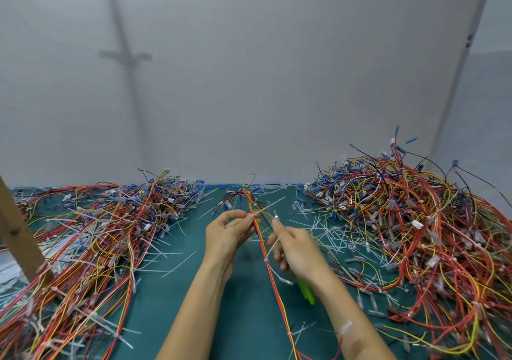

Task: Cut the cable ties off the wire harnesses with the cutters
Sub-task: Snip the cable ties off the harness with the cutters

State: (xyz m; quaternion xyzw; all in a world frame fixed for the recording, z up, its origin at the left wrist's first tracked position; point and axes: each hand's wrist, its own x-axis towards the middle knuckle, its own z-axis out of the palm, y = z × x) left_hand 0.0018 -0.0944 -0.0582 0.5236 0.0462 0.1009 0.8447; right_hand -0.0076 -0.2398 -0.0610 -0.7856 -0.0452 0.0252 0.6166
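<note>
A wire harness (273, 274) of red, yellow and black wires runs down the middle of the green mat toward me. My left hand (228, 235) pinches it near its upper part, beside a white cable tie (270, 206) whose tail sticks out up and to the right. My right hand (297, 249) grips the cutters (306, 290), whose green handles show below the palm. The metal tip of the cutters pokes out above the fingers, close to the right of the harness. Another white tie sits on the harness at wrist level.
A big tangle of harnesses (91, 238) lies on the left and a taller heap (410, 221) on the right. Cut white ties (332, 238) litter the green mat (194, 290). A wooden post (16, 235) leans at the far left. A grey screen stands behind.
</note>
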